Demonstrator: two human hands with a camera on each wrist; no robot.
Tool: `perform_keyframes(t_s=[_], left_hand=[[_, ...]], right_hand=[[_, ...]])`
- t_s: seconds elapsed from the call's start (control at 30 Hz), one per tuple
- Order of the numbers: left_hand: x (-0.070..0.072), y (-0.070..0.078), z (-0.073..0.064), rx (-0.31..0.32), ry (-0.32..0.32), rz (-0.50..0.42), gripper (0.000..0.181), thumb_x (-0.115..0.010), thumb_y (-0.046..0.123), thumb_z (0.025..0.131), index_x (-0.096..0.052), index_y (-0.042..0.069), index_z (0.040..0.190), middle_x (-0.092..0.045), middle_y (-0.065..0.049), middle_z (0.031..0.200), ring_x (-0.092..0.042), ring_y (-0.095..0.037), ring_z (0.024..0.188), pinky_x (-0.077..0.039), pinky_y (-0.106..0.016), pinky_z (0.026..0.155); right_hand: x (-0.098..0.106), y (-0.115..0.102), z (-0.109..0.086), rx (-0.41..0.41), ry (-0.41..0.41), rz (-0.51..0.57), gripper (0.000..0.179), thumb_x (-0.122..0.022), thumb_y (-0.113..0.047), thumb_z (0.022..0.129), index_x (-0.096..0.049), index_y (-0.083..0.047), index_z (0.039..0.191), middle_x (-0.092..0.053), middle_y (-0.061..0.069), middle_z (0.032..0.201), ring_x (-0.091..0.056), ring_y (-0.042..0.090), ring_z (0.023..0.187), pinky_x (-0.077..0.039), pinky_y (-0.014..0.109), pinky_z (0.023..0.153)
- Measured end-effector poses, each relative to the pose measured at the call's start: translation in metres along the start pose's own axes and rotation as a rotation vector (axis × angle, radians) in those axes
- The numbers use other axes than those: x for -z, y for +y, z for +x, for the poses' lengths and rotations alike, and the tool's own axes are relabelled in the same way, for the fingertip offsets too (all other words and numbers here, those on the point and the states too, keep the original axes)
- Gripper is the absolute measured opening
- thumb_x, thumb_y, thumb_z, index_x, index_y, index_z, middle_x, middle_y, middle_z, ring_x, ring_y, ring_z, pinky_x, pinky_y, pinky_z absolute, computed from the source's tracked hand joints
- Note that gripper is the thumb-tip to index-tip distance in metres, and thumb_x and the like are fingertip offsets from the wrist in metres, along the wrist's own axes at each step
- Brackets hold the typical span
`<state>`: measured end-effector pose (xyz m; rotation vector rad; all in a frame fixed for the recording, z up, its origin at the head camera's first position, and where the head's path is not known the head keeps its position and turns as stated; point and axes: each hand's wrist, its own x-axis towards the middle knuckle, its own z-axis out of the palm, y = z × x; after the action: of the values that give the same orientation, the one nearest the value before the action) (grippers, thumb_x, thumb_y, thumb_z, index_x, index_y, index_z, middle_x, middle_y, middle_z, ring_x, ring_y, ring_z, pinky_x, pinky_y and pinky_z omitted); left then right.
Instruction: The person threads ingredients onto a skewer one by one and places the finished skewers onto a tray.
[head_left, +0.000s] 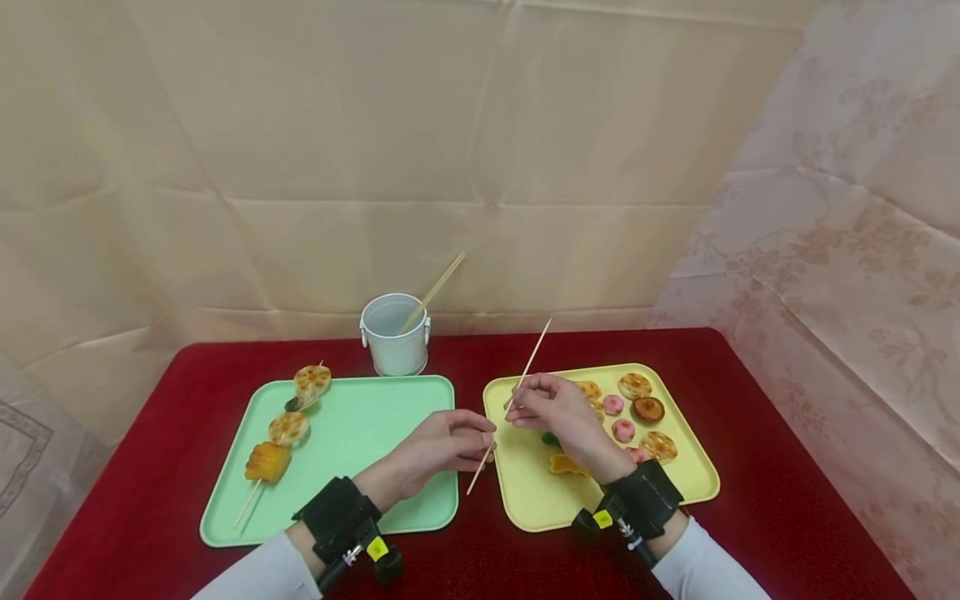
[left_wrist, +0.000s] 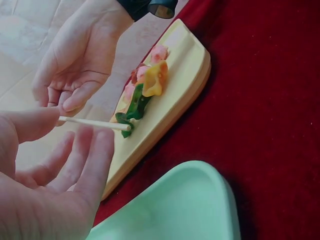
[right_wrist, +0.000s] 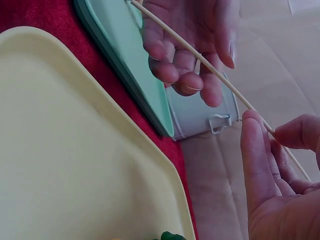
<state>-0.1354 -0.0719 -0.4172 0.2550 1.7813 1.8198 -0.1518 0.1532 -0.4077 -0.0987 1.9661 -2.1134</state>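
Note:
A thin bamboo skewer [head_left: 533, 354] slants between the two hands with no food on it. My right hand [head_left: 558, 412] pinches it around its upper middle, above the yellow tray [head_left: 525, 510]. Lower down, my left hand [head_left: 442, 443] holds it lightly between thumb and fingers, and the lower end sticks out past them. In the right wrist view the skewer [right_wrist: 200, 57] crosses in front of the left fingers. On the green tray [head_left: 375, 433] lies a loaded skewer with a corn piece [head_left: 267, 462], lotus root slices [head_left: 288, 429] and a dark-edged piece [head_left: 302, 401].
Play food lies on the yellow tray: a mushroom [head_left: 647, 409], lotus root slices [head_left: 660, 447], pink rings [head_left: 623, 430], a yellow piece [head_left: 566, 465] and green pieces [left_wrist: 137, 101]. Behind the trays a white bucket [head_left: 399, 354] holds bamboo skewers [head_left: 442, 283]. Red cloth [head_left: 780, 500] covers the table.

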Motion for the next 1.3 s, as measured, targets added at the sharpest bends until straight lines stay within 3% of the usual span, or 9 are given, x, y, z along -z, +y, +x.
perform_keyframes(t_s=[0.3,0.43,0.57,0.77,0.9,1.07,1.3], left_hand=[[-0.007,-0.001,0.003,-0.04,0.036,0.015,0.023,-0.065,0.005,0.1,-0.064,-0.012,0.115,-0.07,-0.02,0.1,-0.069,-0.017,0.083,-0.06,-0.032,0.078],[-0.008,0.0,0.001,-0.058,0.056,0.031,0.021,-0.066,0.002,0.1,-0.064,-0.014,0.113,-0.07,-0.015,0.091,-0.066,-0.013,0.076,-0.06,-0.029,0.073],[-0.003,-0.001,-0.004,-0.097,0.07,0.073,0.022,-0.066,0.001,0.099,-0.064,-0.017,0.111,-0.069,-0.013,0.088,-0.063,-0.012,0.073,-0.058,-0.028,0.07],[0.008,-0.002,-0.012,-0.121,0.091,0.126,0.021,-0.065,0.001,0.098,-0.063,-0.017,0.109,-0.066,-0.013,0.086,-0.061,-0.014,0.072,-0.057,-0.029,0.069],[0.014,-0.002,-0.016,-0.107,0.105,0.16,0.02,-0.064,0.002,0.098,-0.063,-0.016,0.109,-0.065,-0.014,0.088,-0.062,-0.016,0.074,-0.057,-0.032,0.071],[0.02,-0.005,-0.018,-0.091,0.14,0.199,0.019,-0.061,0.004,0.1,-0.064,-0.013,0.107,-0.064,-0.011,0.085,-0.06,-0.017,0.074,-0.055,-0.033,0.07],[0.025,-0.009,-0.02,-0.073,0.189,0.218,0.021,-0.059,0.009,0.102,-0.064,-0.01,0.108,-0.062,-0.009,0.082,-0.058,-0.019,0.075,-0.052,-0.034,0.071]], right_hand=[[-0.001,0.002,0.0,0.004,-0.017,-0.001,0.019,-0.063,-0.008,0.102,-0.058,0.009,0.109,-0.072,0.011,0.09,-0.072,0.017,0.083,-0.061,0.03,0.079],[0.005,-0.002,0.001,0.005,-0.061,-0.074,0.027,-0.063,-0.01,0.101,-0.059,0.012,0.114,-0.072,0.012,0.095,-0.072,0.018,0.087,-0.06,0.033,0.082],[0.023,-0.009,0.005,0.062,-0.056,-0.272,0.032,-0.063,-0.015,0.102,-0.062,0.013,0.118,-0.072,0.019,0.101,-0.072,0.025,0.09,-0.06,0.034,0.082],[0.051,-0.018,0.013,0.227,0.061,-0.835,0.018,-0.067,-0.018,0.101,-0.075,-0.004,0.109,-0.074,0.007,0.095,-0.067,0.023,0.084,-0.055,0.033,0.075],[0.06,-0.021,0.02,0.309,0.016,-1.119,0.012,-0.073,-0.015,0.098,-0.079,-0.007,0.105,-0.073,0.0,0.093,-0.062,0.017,0.083,-0.055,0.037,0.079],[0.065,-0.019,0.029,0.351,-0.121,-1.261,0.009,-0.076,-0.008,0.094,-0.08,-0.005,0.102,-0.073,0.0,0.091,-0.062,0.016,0.083,-0.057,0.039,0.082],[0.066,-0.012,0.032,0.336,-0.241,-1.269,0.01,-0.075,-0.004,0.094,-0.08,-0.005,0.103,-0.074,0.001,0.095,-0.066,0.016,0.089,-0.057,0.038,0.085]])
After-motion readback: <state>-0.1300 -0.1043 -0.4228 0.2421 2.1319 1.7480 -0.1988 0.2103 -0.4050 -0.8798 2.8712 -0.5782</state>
